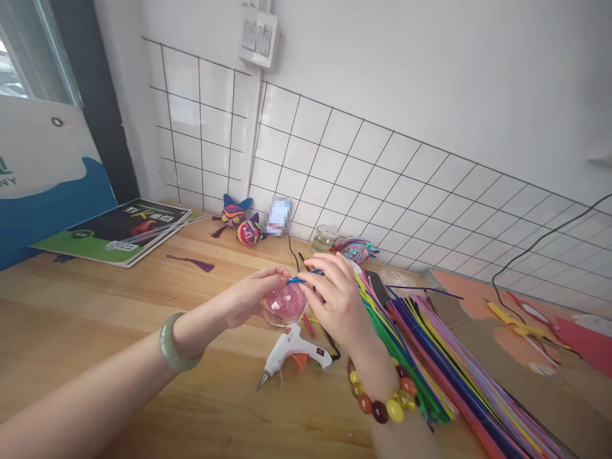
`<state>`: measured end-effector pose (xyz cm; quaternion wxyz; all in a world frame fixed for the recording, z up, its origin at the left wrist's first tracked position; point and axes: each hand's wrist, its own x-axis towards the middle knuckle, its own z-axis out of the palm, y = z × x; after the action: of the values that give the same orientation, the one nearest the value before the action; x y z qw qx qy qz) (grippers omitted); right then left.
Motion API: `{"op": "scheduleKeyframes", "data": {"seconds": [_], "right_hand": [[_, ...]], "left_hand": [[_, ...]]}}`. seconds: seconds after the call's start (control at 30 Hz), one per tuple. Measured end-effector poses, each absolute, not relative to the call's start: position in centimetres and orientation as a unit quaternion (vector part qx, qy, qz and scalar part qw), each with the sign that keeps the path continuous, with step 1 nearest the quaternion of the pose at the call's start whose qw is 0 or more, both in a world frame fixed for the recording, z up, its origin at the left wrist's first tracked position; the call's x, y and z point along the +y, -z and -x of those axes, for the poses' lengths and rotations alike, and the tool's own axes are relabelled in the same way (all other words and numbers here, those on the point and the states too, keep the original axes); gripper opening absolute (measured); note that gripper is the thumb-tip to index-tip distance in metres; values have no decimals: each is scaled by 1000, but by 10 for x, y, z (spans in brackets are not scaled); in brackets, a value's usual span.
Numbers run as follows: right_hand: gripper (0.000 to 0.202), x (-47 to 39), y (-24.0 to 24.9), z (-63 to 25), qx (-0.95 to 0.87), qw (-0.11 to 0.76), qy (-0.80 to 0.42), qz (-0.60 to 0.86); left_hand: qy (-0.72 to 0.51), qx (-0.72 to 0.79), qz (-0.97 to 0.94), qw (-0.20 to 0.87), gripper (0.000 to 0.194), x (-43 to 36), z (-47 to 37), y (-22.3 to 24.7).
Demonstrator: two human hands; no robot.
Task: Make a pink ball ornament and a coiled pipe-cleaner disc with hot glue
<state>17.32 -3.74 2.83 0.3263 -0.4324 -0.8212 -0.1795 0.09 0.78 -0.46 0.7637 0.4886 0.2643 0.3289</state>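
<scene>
My left hand (246,296) is closed on the side of a clear round ball (283,312) with a pink coil on it. A short blue pipe cleaner (296,280) lies against the top of the ball, by my left thumb. Its other end is pinched between the thumb and fingers of my right hand (337,299). Just below the ball, a white hot glue gun (291,349) rests on the table with its nozzle towards the lower left. My fingers hide part of the ball and of the blue pipe cleaner.
Bundles of coloured pipe cleaners (444,357) cover the right side. Along the wall stand small pipe-cleaner figures (249,233), a phone (278,215) and a glass jar (325,238). A purple tassel (198,262) and a magazine (119,233) lie left. Yellow-handled pliers (514,320) lie far right.
</scene>
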Motion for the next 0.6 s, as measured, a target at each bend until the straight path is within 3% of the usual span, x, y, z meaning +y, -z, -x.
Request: {"op": "scheduleKeyframes", "data": {"seconds": [0.1, 0.2, 0.37, 0.47, 0.6], "right_hand": [[18, -39, -29, -172, -823, 325, 179, 429], [20, -39, -28, -172, -807, 388, 115, 430], [50, -32, -26, -178, -639, 576, -219, 460], [56, -28, -22, -176, -572, 562, -411, 433], [43, -29, -16, -162, -573, 531, -488, 389]], "left_hand": [[-318, 260, -483, 773, 21, 8, 0, 5], [-318, 269, -509, 753, 20, 9, 0, 5], [-358, 271, -570, 689, 18, 8, 2, 1], [-388, 261, -587, 661, 16, 5, 3, -5], [-394, 248, -624, 627, 16, -2, 1, -13]]}}
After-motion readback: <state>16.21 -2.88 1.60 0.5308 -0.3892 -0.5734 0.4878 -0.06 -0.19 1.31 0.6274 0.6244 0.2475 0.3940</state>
